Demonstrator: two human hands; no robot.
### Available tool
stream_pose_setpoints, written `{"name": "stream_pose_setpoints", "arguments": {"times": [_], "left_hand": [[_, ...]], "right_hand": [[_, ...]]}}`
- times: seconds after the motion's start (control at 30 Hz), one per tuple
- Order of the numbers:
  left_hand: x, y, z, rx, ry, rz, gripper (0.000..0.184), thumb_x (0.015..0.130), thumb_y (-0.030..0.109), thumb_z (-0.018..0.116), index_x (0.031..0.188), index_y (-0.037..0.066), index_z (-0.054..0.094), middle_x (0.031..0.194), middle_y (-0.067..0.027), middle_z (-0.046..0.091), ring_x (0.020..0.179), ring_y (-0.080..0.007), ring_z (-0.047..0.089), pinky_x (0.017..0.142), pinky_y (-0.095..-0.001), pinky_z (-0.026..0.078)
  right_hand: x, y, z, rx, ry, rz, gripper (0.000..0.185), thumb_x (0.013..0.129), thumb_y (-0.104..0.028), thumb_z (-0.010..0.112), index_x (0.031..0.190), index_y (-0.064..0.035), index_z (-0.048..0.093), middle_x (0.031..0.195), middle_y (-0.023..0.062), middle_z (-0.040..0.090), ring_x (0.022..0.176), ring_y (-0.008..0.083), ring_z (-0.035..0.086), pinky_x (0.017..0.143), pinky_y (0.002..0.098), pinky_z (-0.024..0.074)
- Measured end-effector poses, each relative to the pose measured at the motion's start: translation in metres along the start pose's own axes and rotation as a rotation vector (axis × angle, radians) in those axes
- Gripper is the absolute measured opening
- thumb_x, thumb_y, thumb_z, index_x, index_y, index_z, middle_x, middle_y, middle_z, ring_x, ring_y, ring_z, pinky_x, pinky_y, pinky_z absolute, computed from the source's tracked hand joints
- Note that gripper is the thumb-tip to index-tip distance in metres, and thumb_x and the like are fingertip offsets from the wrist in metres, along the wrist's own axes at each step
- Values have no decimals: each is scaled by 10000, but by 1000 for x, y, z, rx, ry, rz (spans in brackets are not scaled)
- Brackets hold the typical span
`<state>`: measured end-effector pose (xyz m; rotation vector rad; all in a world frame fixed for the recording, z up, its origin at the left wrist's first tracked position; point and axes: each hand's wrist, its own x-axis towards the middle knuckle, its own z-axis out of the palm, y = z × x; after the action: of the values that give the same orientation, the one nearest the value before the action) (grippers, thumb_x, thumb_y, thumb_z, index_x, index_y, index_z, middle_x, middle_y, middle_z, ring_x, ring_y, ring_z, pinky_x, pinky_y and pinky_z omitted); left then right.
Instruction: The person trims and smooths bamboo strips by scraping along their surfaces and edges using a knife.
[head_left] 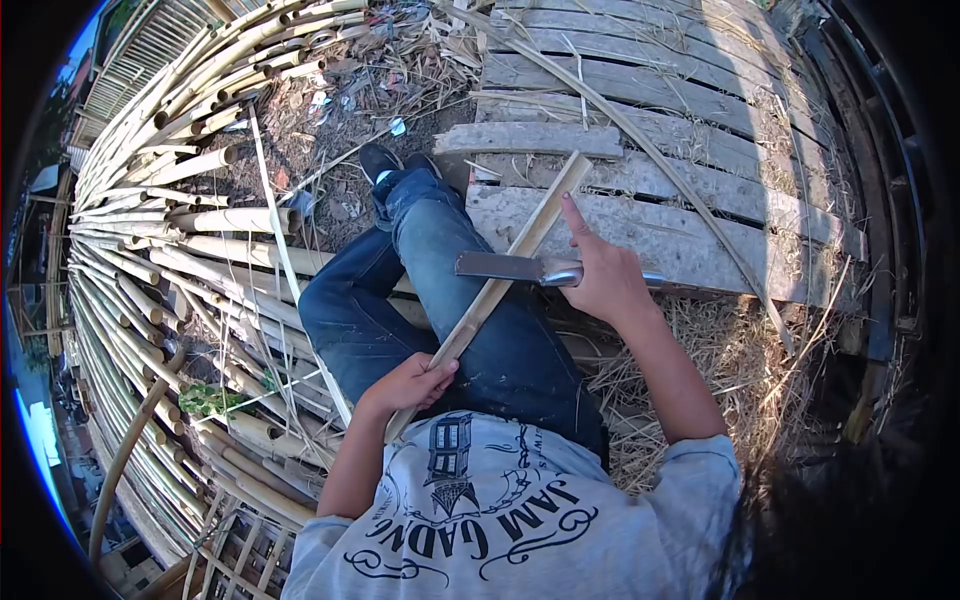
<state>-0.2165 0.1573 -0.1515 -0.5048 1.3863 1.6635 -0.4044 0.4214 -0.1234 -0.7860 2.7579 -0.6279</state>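
A split bamboo strip [542, 222] runs slantwise across my jeans, from my lap up to the edge of the wooden slats. My left hand [412, 384] is closed round its lower part, close to my shirt. In my right hand [606, 278] is a knife with a broad dark blade [498, 266] and a shiny handle. The blade points left and lies across the strip above my thigh; whether it touches the bamboo I cannot tell. My right index finger is stretched out toward the strip's upper end, while the other fingers wrap the handle.
Weathered wooden slats [640, 225] lie at the upper right, with a long thin bamboo piece [665, 165] across them. Many bamboo poles [225, 220] are stacked on the left. Straw and shavings [690, 375] cover the ground at right. A pale strip [275, 210] leans left of my legs.
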Motion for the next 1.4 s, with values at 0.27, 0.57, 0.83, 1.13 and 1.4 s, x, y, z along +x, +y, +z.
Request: {"name": "stream_pose_setpoints", "arguments": {"times": [0.27, 0.57, 0.83, 1.13, 1.4], "left_hand": [[-17, 36, -1, 627, 147, 38, 398, 929, 404, 562, 778, 37, 532, 582, -65, 549, 537, -179, 576, 517, -306, 470], [51, 74, 192, 1430, -190, 634, 183, 823, 201, 603, 930, 54, 616, 830, -103, 661, 806, -268, 645, 709, -389, 488], [220, -19, 255, 1796, -716, 222, 399, 841, 249, 518, 1192, 85, 612, 1259, -136, 571, 1162, -299, 544, 901, -460, 448], [210, -30, 278, 1598, -920, 152, 433, 822, 243, 505, 1220, 124, 628, 1250, -186, 581, 1169, -357, 537, 939, -452, 444], [205, -32, 278, 1750, -877, -36, 470, 770, 349, 585, 1149, 83, 664, 1200, -156, 619, 1094, -297, 585, 883, -422, 458]], "right_hand": [[21, 4, -9, 8, -123, -148, 741, 703, -224, 675, 1378, -159, 376, 910, 200, 662, 805, 401, 637, 705, 490, 493], [24, -12, -38, -77, -136, -158, 691, 670, -213, 704, 1297, -105, 436, 749, 197, 649, 717, 396, 637, 667, 484, 492], [-5, -6, -50, -150, -162, -184, 694, 656, -197, 712, 1278, -113, 417, 728, 180, 649, 728, 385, 647, 681, 468, 508], [-16, 14, -40, -30, -113, -209, 660, 664, -180, 711, 1254, -135, 418, 748, 180, 653, 757, 380, 650, 695, 463, 515], [-20, 16, -40, 1, -120, -210, 666, 662, -174, 711, 1259, -143, 418, 750, 177, 652, 768, 380, 649, 704, 468, 512]]}}
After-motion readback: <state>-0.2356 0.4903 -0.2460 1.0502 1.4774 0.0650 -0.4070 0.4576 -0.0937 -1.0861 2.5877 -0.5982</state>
